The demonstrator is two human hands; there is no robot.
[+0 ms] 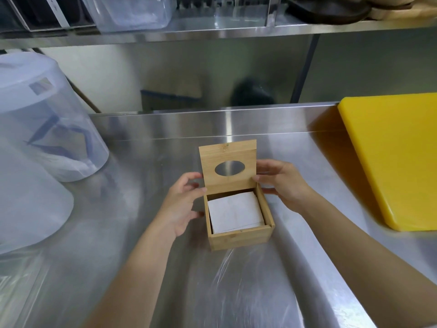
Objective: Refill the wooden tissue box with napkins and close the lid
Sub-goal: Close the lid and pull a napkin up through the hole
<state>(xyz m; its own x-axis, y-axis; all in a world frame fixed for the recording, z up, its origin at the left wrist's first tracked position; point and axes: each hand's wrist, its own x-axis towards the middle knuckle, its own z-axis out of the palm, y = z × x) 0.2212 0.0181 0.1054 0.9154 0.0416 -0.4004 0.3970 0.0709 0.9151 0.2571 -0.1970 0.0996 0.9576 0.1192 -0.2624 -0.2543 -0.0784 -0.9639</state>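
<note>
A square wooden tissue box stands in the middle of the steel counter. Its hinged lid, with an oval hole, stands upright at the far side. A stack of white napkins fills the inside of the box. My left hand is against the box's left side, fingers touching the lid's left edge. My right hand is at the right side, fingertips on the lid's right edge near the hinge.
A clear plastic wrapper lies on the counter in front of the box. Translucent plastic containers stand upside down at the left. A yellow cutting board lies at the right. A steel shelf runs overhead.
</note>
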